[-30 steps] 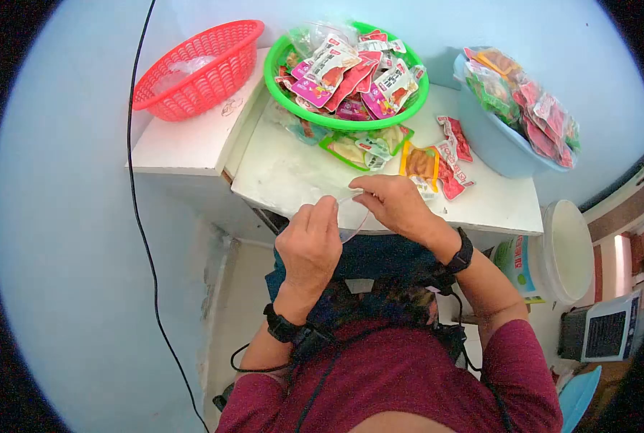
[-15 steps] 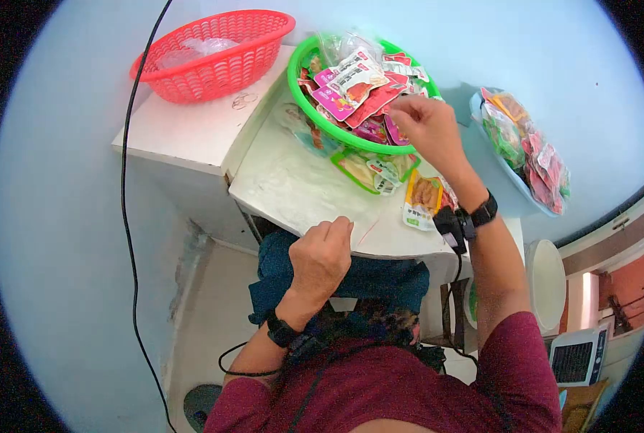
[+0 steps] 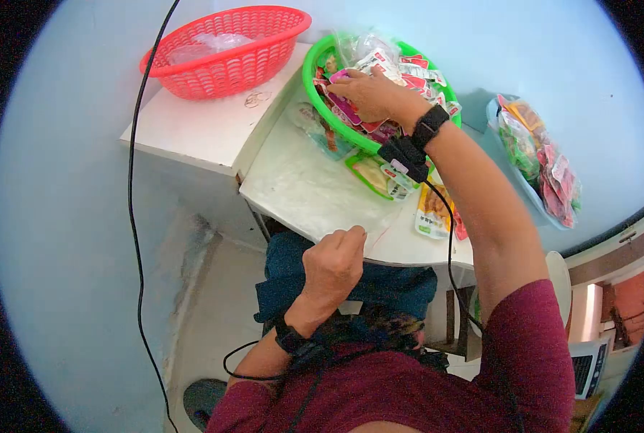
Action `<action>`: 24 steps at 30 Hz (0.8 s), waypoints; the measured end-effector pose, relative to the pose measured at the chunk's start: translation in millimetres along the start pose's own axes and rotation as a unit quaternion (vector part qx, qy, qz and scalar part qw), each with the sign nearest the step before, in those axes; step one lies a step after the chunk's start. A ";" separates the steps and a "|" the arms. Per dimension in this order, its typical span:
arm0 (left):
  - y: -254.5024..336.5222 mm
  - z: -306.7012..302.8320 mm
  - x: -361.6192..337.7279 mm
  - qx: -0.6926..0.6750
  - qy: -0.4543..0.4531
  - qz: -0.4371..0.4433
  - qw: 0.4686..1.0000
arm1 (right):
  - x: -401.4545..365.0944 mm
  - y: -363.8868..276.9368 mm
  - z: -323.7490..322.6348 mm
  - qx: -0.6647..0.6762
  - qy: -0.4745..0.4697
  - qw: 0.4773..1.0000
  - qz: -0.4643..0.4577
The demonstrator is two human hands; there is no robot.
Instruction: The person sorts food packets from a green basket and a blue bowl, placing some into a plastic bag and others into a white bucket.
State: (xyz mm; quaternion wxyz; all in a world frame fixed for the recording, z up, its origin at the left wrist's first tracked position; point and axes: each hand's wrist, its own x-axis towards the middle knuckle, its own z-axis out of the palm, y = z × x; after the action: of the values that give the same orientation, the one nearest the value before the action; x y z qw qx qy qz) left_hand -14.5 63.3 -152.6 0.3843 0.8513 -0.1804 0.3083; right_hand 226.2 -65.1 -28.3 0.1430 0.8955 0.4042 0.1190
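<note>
My right hand (image 3: 372,95) is over the green basket (image 3: 318,101), fingers stretched leftward across the heaped snack packets (image 3: 380,63). Its fingertips lie at a purple packet, and I see no grip on it. My left hand (image 3: 334,263) is closed at the front edge of the white table (image 3: 300,187); its curled fingers hide whatever is inside. In front of the basket lie a green packet (image 3: 374,175) and a yellow packet (image 3: 433,211) with brown food pictured. A clear packet (image 3: 318,128) lies by the basket's left side.
On a white cabinet top (image 3: 185,133) at left stands a red basket (image 3: 228,72) with clear plastic bags. A light-blue tray (image 3: 518,169) of packets stands at right. A black cable (image 3: 136,238) hangs down the left side; another runs from my right wrist.
My right hand has moved left and away from me, from the basket's right rim to over the packets, its fingers now stretched. My left hand stays closed; the view has shifted slightly.
</note>
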 end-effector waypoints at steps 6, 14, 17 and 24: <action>1.0 -1.1 -0.4 0.004 0.004 -0.001 1.000 | 6.7 -0.8 -4.9 -0.035 0.014 0.999 0.010; 10.2 -2.4 4.0 0.007 0.024 -0.013 1.000 | -28.8 21.9 -29.6 -0.053 0.209 0.976 0.019; 14.1 1.5 3.5 0.001 0.028 -0.017 0.999 | -64.1 23.9 -51.8 -0.019 0.293 0.949 0.114; 22.2 9.8 4.0 -0.009 0.054 -0.044 0.998 | -181.5 3.2 -78.5 0.305 0.386 0.776 0.395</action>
State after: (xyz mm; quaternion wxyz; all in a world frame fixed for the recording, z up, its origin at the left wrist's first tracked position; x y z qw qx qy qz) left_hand -19.9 41.3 -143.0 0.4144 0.8369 -0.1243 0.3352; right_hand 85.5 -192.2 28.1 -0.3651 0.8522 0.0515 0.3712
